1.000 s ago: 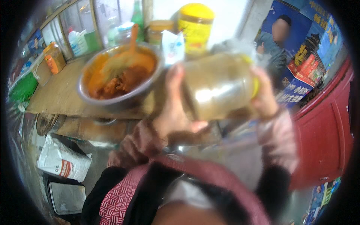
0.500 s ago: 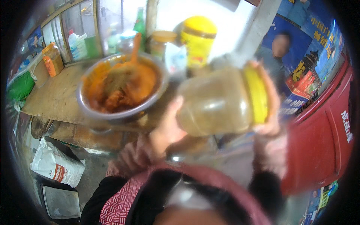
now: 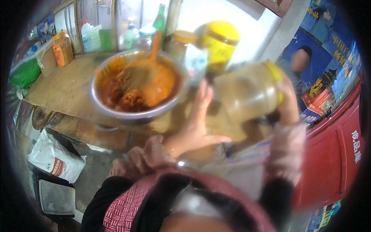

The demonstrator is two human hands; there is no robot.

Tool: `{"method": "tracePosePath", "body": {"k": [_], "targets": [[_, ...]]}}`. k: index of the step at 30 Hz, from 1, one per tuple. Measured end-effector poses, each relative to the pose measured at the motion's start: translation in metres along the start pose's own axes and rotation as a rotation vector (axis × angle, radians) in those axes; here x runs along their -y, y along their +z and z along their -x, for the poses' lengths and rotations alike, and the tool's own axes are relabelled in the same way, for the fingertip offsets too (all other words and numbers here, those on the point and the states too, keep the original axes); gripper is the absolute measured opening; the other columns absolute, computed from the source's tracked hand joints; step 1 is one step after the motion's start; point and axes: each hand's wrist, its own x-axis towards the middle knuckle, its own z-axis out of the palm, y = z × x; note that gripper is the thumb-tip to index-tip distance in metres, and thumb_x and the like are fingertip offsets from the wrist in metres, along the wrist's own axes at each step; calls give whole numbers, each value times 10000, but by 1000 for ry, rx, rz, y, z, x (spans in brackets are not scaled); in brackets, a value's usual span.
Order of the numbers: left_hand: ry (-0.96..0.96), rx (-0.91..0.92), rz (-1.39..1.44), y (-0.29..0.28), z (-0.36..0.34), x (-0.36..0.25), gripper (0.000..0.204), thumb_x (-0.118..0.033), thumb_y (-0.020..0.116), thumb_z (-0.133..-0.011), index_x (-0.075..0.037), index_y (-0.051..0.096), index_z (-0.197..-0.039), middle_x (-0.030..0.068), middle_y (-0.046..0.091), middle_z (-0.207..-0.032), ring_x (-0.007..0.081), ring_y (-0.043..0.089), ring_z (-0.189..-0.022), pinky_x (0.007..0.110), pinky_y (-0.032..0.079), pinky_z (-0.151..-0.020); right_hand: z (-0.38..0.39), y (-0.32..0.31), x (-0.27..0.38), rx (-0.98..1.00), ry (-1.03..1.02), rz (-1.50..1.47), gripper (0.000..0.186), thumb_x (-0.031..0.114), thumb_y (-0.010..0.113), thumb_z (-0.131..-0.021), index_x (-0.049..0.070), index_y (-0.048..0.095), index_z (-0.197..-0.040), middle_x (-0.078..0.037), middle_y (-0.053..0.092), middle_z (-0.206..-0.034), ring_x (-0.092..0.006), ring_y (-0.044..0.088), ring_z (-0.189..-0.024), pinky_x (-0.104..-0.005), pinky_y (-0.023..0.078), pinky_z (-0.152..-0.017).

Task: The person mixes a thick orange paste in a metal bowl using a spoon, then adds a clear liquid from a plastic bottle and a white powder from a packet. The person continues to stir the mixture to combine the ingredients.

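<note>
My right hand (image 3: pixel 289 98) grips a large clear jar (image 3: pixel 247 92) by its yellow lid (image 3: pixel 273 77). The jar is tilted over on its side above the worktop, and a brownish tint shows through its wall. My left hand (image 3: pixel 197 127) is apart from the jar with fingers and thumb spread, holding nothing. Left of that hand stands a metal basin (image 3: pixel 116 111) with orange-red sauce or paste (image 3: pixel 166 87) and a brown powdery heap (image 3: pixel 141 79) on it. An orange-handled utensil (image 3: pixel 155 45) leans in the basin; its lower end is buried.
Behind the basin are a brown-lidded jar (image 3: pixel 181 40), a yellow tub (image 3: pixel 222 38) and a green bottle (image 3: pixel 159 21). An orange-labelled jar (image 3: pixel 62 50) stands at the wooden worktop's (image 3: pixel 58 91) far left. A white sack (image 3: pixel 56 156) is on the floor; a red cabinet (image 3: pixel 328 154) stands at right.
My left hand has let go of the jar's base and opened out beside it. The jar has moved right and away, held by the right hand alone. The view has shifted slightly.
</note>
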Motion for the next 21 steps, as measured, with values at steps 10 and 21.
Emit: {"method": "tracePosePath", "body": {"k": [10, 21], "targets": [[-5, 126, 47, -49, 56, -18, 834, 53, 613, -674, -90, 130, -1339, 251, 273, -1310, 344, 495, -1048, 438, 408, -861, -109, -3, -66, -402, -342, 1744, 698, 413, 627, -696, -22, 423, -1203, -209, 528, -1107, -315, 513, -1030, -340, 392, -899], [-99, 43, -12, -84, 90, -28, 399, 99, 505, -726, 14, 455, -1113, 222, 536, -1060, 281, 571, -932, 353, 461, -796, -118, 108, -179, -175, -35, 922, 281, 250, 592, -711, -29, 606, -749, -225, 580, -690, -365, 581, -710, -408, 465, -659]]}}
